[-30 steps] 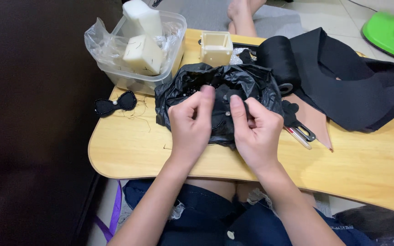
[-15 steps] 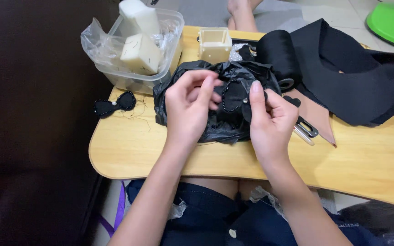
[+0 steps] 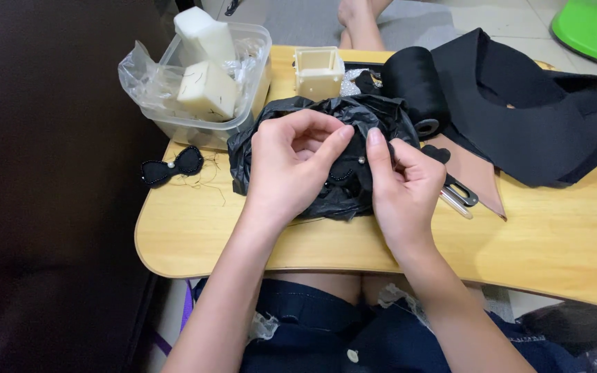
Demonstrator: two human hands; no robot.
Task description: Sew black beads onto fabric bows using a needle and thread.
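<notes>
My left hand and my right hand meet over a crumpled black plastic bag on a light wooden lap table. Between their fingertips they pinch a small black fabric piece with a tiny pearl bead on it. The thumb and forefinger of each hand close on its top edge. A finished black bow with a pearl lies on the table to the left, apart from both hands.
A clear plastic tub with white foam blocks stands at the back left. A small cream square box, a black thread spool, folded black cloth, a brown card and a small clipper lie behind and to the right.
Both hands have drawn closer together and lifted the small black piece above the bag. The fingertips now meet at its top edge.
</notes>
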